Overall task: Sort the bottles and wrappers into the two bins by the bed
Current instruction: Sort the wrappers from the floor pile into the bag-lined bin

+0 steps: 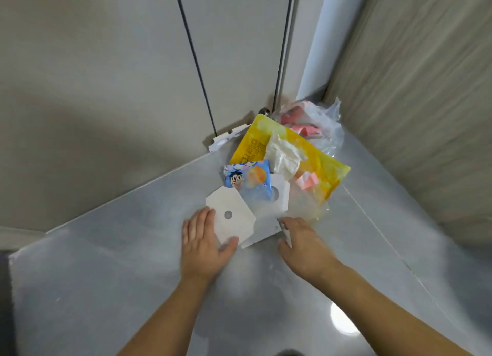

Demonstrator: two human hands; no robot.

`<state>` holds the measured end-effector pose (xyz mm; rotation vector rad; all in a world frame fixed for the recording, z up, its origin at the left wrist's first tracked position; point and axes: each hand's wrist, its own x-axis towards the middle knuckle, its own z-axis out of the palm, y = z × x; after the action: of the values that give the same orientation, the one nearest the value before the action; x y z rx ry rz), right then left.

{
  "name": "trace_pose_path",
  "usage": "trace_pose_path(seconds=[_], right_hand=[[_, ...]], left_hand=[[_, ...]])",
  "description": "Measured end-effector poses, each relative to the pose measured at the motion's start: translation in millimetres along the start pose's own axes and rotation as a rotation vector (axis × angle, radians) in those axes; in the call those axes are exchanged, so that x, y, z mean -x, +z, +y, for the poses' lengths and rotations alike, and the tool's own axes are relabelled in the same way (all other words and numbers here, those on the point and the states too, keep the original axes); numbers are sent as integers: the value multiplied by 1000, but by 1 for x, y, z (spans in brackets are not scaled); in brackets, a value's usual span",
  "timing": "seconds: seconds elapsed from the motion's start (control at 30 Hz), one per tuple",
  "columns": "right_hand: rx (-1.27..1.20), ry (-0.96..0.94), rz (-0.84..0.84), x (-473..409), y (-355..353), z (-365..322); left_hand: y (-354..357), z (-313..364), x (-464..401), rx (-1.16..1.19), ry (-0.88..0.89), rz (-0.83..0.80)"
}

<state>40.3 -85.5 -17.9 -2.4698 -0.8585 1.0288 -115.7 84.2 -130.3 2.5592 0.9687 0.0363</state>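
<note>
In the frame's centre, on a glossy grey floor (106, 289), a heap of litter sits in a corner w/ pale cabinet doors (119, 76) upper left and a wood-grain wall (426, 89) on the right.

Count, left to right: 2 hands, 2 white cards w/ a round hole each, 1 blue snack wrapper, 1 yellow bag, 1 crumpled tissue, 1 clear plastic bag. No. of pink scraps: can't tell, some blurred.

Left hand (203, 245) lies flat, fingers straight, thumb spread, pressing the near edge of the front white card (231, 217); grasping nothing. That card lies flat, its long axis running upper left to lower right. Behind it the blue snack wrapper (247, 181) shows a cartoon face, its long axis approx. left-right, partly under the card. The 2nd white card (279, 196) sits just right of the wrapper, tilted, half covered.

Yellow bag (316, 169) lies on a diagonal, long axis from upper left to lower right, top end pointing at the cabinet. Crumpled tissue (282, 156) rests on it. Pink scraps (306, 182) lie at its lower edge. Clear plastic bag (319, 121) w/ pink contents sits right at the corner, touching the yellow bag.

Right hand (300, 246) is palm down, its fingertips at the edge of thin clear film (306, 209) beside the cards; blurred, so can't tell if it pinches anything.
</note>
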Motion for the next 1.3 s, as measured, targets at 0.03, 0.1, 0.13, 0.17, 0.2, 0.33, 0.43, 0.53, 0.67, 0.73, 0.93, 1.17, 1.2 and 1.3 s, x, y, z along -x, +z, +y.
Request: trace_pose_path(seconds=[0.03,0.1,0.13,0.17,0.2,0.33,0.43,0.53,0.67,0.73,0.93,1.17,1.2,1.3], right_hand=[[7,0,-8,-5,1,-1],[18,-17,-18,-14,1,-7],[19,-30,-20,-20,1,-11],[18,-40,-19,-25,2,-14],[15,-45,-13,-30,3,-17],[67,-6,60,-49,7,-28],[129,60,129,-58,11,-36],[225,134,173,-64,14,-43],[257,174,206,-71,14,-47],[226,199,215,-74,14,-46],[263,199,263,-75,15,-47],[177,199,198,-79,15,-43],[171,188,209,-79,14,-43],[163,111,253,-77,11,-44]], left_hand=[[1,2,-1,-18,-5,-2],[3,1,-1,-58,5,-12],[4,0,-2,-74,12,-13],[5,-1,-2,-85,21,-10],[6,-2,-2,-95,26,-1],[9,-3,-2,-93,48,16],[9,-6,-3,-44,69,31],[9,-9,-2,46,106,51],[9,-12,-1,149,111,76],[10,-15,0,177,120,69],[11,-16,0,259,101,79],[11,-16,0,321,29,97],[12,-15,-1,314,27,96],[12,-16,-1,305,27,89]])
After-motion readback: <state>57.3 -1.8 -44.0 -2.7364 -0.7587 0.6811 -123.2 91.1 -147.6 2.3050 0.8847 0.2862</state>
